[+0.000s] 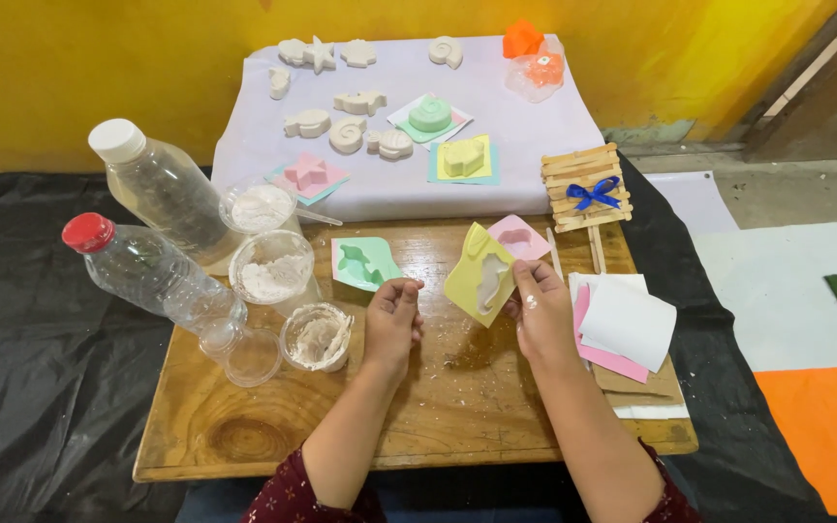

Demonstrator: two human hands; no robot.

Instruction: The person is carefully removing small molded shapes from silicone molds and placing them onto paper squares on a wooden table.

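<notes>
Yellow mould (481, 274) in right hand (540, 315), just beside left hand (394, 315).

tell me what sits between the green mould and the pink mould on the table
In the head view, the yellow mould lies between the green mould and the pink mould, held tilted by the right hand.

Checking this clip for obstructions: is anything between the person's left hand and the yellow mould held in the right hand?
Nothing visible. The right hand holds the yellow mould tilted above the wooden table. The left hand, loosely closed and apparently empty, sits just beside it, with only bare tabletop in the gap. The green mould lies behind the left hand, off that line.
</notes>
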